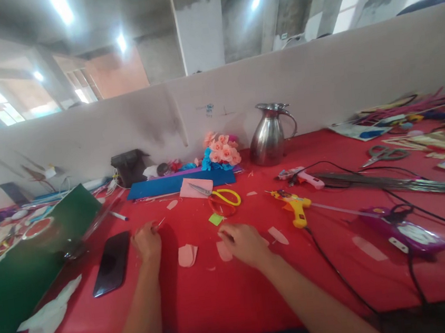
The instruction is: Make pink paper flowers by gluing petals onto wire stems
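Note:
My left hand (pixel 147 243) rests on the red table (pixel 228 293) with its fingers pinched on a thin stick (pixel 159 223) that pokes out to the upper right. My right hand (pixel 243 242) lies knuckles up, fingers curled down onto a pale pink paper petal (pixel 223 251). Another pink petal piece (pixel 187 255) lies between my two hands, and a third (pixel 278 235) sits just right of my right hand. A small green paper square (pixel 215 219) lies beyond my right hand.
Yellow-handled scissors (pixel 222 197), a yellow glue gun (pixel 296 209) with its black cord, a pink glue gun (pixel 305 178), a black phone (pixel 112 263), a green sheet (pixel 29 261), a blue foam sheet (pixel 176 183), paper flowers (pixel 223 153), a steel jug (pixel 269 134), a purple device (pixel 406 232).

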The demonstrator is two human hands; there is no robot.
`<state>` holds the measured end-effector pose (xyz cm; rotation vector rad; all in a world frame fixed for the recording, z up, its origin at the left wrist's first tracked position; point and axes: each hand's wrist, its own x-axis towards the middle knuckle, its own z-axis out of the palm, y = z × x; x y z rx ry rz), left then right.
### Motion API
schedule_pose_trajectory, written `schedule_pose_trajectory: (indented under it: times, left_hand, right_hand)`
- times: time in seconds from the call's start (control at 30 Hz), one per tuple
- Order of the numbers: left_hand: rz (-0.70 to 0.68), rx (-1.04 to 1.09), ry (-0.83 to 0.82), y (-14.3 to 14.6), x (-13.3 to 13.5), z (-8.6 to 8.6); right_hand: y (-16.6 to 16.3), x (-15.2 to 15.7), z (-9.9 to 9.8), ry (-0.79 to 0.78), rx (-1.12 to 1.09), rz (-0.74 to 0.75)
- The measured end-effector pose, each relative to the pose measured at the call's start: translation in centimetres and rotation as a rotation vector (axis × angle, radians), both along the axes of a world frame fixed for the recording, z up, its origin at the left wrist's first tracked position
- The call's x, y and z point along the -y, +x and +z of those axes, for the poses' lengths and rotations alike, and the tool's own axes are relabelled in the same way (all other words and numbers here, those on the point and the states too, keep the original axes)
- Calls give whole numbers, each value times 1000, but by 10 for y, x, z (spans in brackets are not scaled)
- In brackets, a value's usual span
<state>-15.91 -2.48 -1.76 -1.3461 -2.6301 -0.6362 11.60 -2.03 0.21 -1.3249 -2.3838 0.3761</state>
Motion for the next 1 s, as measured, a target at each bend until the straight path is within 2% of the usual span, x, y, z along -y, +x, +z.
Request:
schedule_pose_trajectory:
  times: [0.17,0.43,0.73,1.0]
  left_hand:
    - [18,0,30,-3,-1,-3]
    - [-65,19,59,0,1,-3]
    - [-117,-5,102,-8,-3,-14]
    - [-112,29,62,-2,0,-8]
  right_hand:
    - [-1,-1,-2,-2,20,1]
    - [-1,0,-2,-7,26,13]
    - [-1,-1,-5,-1,10,19]
    - [-1,-2,-10,7,-11,20]
